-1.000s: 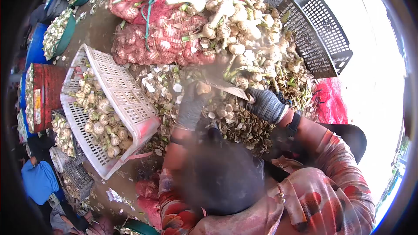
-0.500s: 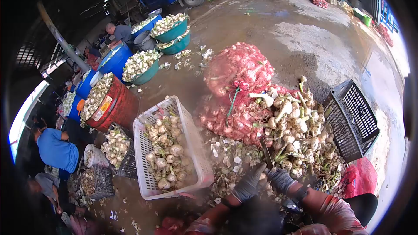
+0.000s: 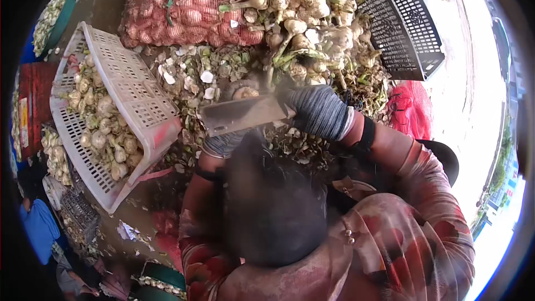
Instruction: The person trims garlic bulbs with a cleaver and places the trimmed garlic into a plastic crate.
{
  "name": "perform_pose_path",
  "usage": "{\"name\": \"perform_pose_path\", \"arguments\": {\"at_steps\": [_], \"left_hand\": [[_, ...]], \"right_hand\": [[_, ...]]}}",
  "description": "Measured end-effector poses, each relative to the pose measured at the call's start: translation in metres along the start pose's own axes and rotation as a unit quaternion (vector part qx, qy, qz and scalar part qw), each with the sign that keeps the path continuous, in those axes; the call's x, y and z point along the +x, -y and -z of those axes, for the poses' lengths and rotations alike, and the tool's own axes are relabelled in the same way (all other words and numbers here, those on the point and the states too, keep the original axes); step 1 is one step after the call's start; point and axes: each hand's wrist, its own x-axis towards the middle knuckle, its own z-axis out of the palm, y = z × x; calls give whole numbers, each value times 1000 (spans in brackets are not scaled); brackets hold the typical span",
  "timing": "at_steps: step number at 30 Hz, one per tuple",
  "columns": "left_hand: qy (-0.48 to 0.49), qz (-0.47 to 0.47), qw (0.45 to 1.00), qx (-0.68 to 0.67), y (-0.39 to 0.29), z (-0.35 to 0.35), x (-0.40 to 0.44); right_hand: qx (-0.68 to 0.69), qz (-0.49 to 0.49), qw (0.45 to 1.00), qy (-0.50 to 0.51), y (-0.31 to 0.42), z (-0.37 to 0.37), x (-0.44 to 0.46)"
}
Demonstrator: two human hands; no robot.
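My right hand (image 3: 320,111), in a grey knit glove, is closed around the handle end of a wide-bladed knife (image 3: 242,116). The blade lies flat across the view, pointing left. Below and behind it is my gloved left hand (image 3: 222,144), partly hidden by the blade. Its fingers show above the blade, curled around a garlic bulb (image 3: 245,93). Just beyond the hands, a heap of untrimmed garlic (image 3: 304,8) with stalks rises beside a red net sack of garlic (image 3: 186,14). Cut stalks and skins (image 3: 209,69) litter the ground around the hands.
To the left a white plastic crate (image 3: 131,72) holds garlic bulbs. A black crate (image 3: 404,28) stands tilted at the right, above a red mesh bag (image 3: 411,106). A red tub (image 3: 39,100) and a person in blue (image 3: 42,226) are at the far left.
The view has tipped down, so crate, sack and heap appear nearer and higher. The knife has turned from pointing away to lying crosswise, now in front of the left hand.
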Motion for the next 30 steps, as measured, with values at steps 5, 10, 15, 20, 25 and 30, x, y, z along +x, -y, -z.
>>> {"name": "perform_pose_path", "arguments": {"at_steps": [5, 10, 15, 20, 25, 30], "left_hand": [[16, -17, 1000, 20, 42, 5, -21], [-9, -21, 998, 61, 48, 2, -30], [-5, -21, 993, 117, 44, -3, -36], [26, -96, 968, 229, 27, -7, -33], [-156, 26, 987, -32, -61, 0, -28], [-130, -146, 842, -503, -105, 110, -47]], "right_hand": [[-31, -17, 999, 39, 2, -2, -2], [-4, -5, 999, 50, 7, 0, -5], [-10, -10, 998, 68, -9, -18, -11], [-20, -42, 997, 65, -31, -33, -18], [0, -268, 956, 119, -77, -44, -26], [25, -266, 963, 35, -101, -48, -58]]}}
